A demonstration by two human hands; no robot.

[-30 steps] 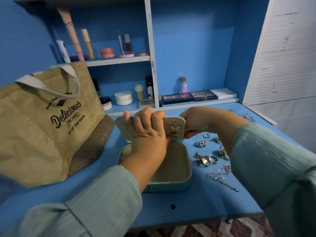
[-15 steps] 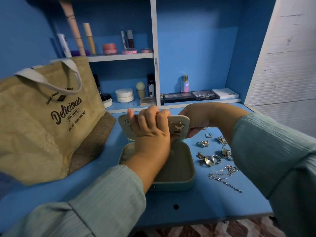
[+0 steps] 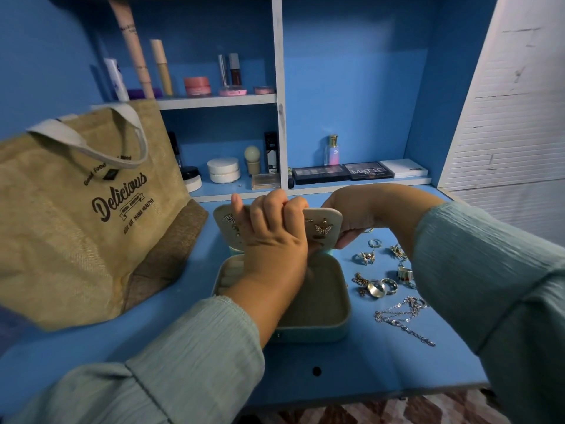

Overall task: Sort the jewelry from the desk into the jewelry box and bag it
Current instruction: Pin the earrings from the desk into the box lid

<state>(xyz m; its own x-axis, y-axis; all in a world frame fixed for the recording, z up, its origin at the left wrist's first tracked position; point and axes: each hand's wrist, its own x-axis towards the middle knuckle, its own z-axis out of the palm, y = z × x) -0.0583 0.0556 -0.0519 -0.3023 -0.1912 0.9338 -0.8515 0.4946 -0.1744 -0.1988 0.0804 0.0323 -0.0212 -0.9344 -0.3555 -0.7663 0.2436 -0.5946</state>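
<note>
A pale green jewelry box (image 3: 318, 316) stands open at the middle of the blue desk, its cream lid (image 3: 324, 228) upright with a butterfly brooch and other pieces pinned inside. My left hand (image 3: 272, 237) is curled over the lid's top edge and hides its middle. My right hand (image 3: 354, 215) grips the lid's right edge. Loose rings (image 3: 382, 287), earrings (image 3: 367, 257) and a silver chain (image 3: 403, 318) lie on the desk right of the box. A jute tote bag (image 3: 85, 215) printed "Delicious" leans at the left.
Shelves behind hold cosmetics: tubes (image 3: 134, 50), jars (image 3: 223, 169), a perfume bottle (image 3: 332, 149) and eyeshadow palettes (image 3: 342, 172). A white slatted panel (image 3: 513, 102) stands at the right. The desk's front edge (image 3: 336, 393) runs near the bottom, patterned floor below.
Both hands stay on the box lid, barely shifting. The view has tilted slightly, so everything sits a little lower and to the right.
</note>
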